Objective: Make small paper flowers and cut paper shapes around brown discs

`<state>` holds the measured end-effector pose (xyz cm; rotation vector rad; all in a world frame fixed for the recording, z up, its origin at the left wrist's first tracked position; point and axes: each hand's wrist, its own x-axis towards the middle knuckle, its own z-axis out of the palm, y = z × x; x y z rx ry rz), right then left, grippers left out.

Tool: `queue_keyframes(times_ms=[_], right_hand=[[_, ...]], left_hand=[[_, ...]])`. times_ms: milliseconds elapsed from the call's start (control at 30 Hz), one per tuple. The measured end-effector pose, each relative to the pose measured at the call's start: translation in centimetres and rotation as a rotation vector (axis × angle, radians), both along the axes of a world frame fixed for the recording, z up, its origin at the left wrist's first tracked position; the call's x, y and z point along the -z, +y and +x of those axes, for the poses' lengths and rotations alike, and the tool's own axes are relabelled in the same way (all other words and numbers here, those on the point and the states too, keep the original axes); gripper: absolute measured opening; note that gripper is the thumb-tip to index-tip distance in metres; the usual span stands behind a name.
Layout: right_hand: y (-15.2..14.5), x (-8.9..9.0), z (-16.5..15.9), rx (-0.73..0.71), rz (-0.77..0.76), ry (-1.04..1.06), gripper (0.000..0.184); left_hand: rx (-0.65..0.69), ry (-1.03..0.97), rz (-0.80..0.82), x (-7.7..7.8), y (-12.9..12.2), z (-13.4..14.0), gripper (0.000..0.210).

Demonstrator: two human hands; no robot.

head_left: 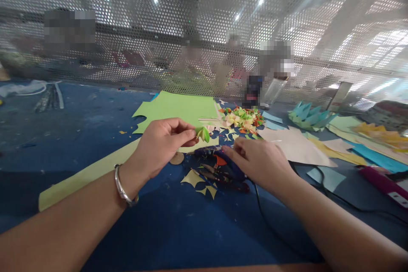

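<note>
Between thumb and fingertips, my left hand (164,142) pinches a small green and yellow paper flower (203,134). My right hand (259,157) is closed around the handle of a dark blue glue gun (208,151), which lies low over the table with its nozzle pointing left, just below the flower. The palm side of that grip is hidden. Under the glue gun are what look like scissors or other dark tools, partly covered, and cut paper scraps (192,177). A round tan disc (177,158) lies beside the nozzle.
A pile of small paper flowers (244,119) sits behind my hands, near a green paper sheet (178,110). Blue pointed paper (309,115) and a magenta power strip (384,185) are at right. A black cord (259,206) crosses the blue table. A perforated metal screen (143,34) stands behind.
</note>
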<state>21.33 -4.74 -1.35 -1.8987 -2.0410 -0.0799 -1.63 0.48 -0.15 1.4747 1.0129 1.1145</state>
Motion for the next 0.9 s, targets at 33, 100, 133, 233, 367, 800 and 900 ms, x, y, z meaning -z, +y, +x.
queue_keyframes(times_ms=[33, 100, 133, 233, 367, 800, 900], right_hand=[[-0.2, -0.1, -0.2, -0.037, 0.028, 0.078, 0.043], [-0.5, -0.1, -0.5, -0.147, 0.048, 0.243, 0.036], [-0.6, -0.1, -0.7, -0.197, 0.051, 0.306, 0.034], [-0.7, 0.1, -1.1, -0.277, 0.066, 0.382, 0.026], [-0.6, 0.2, -1.3, -0.311, 0.105, 0.361, 0.018], [-0.8, -0.1, -1.2, -0.437, 0.061, 0.347, 0.015], [-0.8, -0.2, -1.3, -0.437, 0.046, 0.371, 0.017]], left_hand=[[0.011, -0.003, -0.011, 0.1, -0.1, 0.1, 0.013], [0.034, 0.004, -0.029, 0.4, -0.4, 0.3, 0.016], [0.047, 0.014, -0.024, 0.5, -0.5, 0.4, 0.016], [0.088, 0.025, 0.015, 0.8, -0.8, 0.6, 0.014], [0.132, 0.042, 0.012, 1.0, -1.3, 0.8, 0.015], [0.273, 0.151, 0.017, 1.1, -1.1, 0.8, 0.024], [0.269, 0.248, 0.060, 1.0, -1.1, 0.7, 0.027]])
